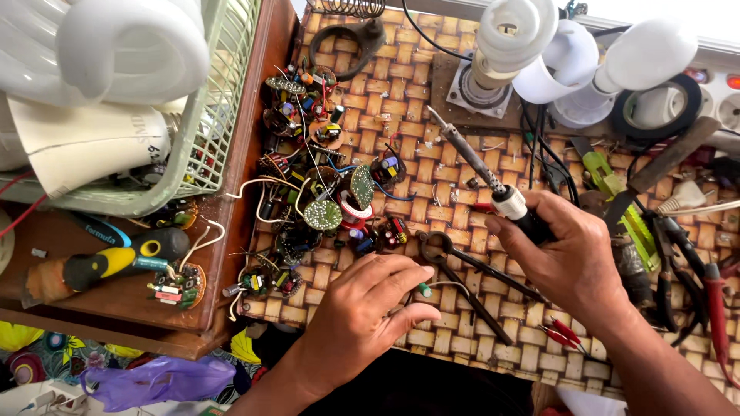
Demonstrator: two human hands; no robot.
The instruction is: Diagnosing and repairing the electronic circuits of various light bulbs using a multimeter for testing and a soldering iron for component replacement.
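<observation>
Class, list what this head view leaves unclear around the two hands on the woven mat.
- Green-tipped part: too small to identify beside the left hand.
- Soldering iron: handle hidden inside the right hand.
- Pliers: handles partly covered by the right hand.
- Basket: cut off by the top edge.

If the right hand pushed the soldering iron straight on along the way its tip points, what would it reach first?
The right hand holds the soldering iron aimed up and left. Its tip already sits at the wooden block under the spiral lamp, so that block likely comes first, though depth is unclear.
</observation>
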